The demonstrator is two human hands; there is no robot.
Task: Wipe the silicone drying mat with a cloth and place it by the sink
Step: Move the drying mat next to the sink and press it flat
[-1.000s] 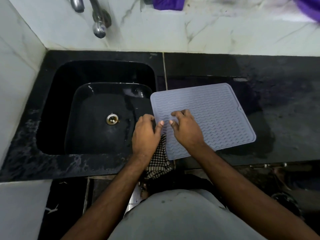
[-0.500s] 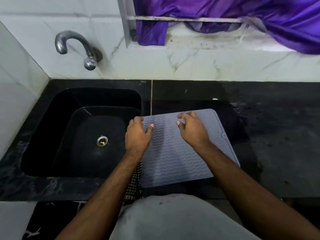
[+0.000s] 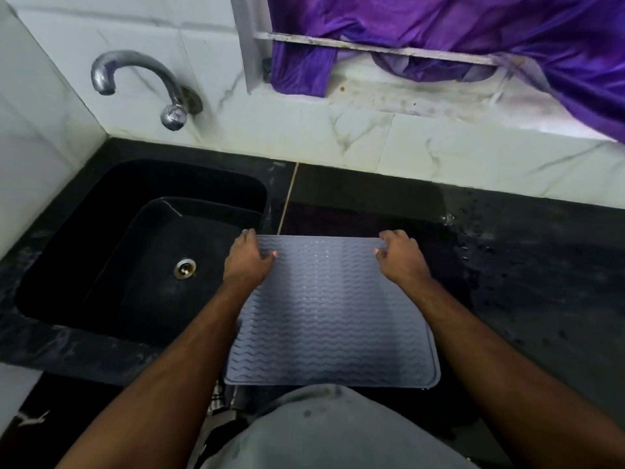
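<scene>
2 hands (image 3: pixel 248 262) (image 3: pixel 402 260) grip mat (image 3: pixel 328 316); cloth (image 3: pixel 216 399) mostly hidden.

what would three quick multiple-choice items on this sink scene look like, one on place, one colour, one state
1. Where is the sink relative to the mat?
A on the person's left
B on the person's right
C under it

2. Colour of the cloth at the window?
A green
B purple
C white

3. How is the mat held?
A left hand only
B not held
C left hand and right hand

Answers: 1 A, basin sits left of it; 2 B, plainly purple; 3 C, each hand grips a far corner.
</scene>
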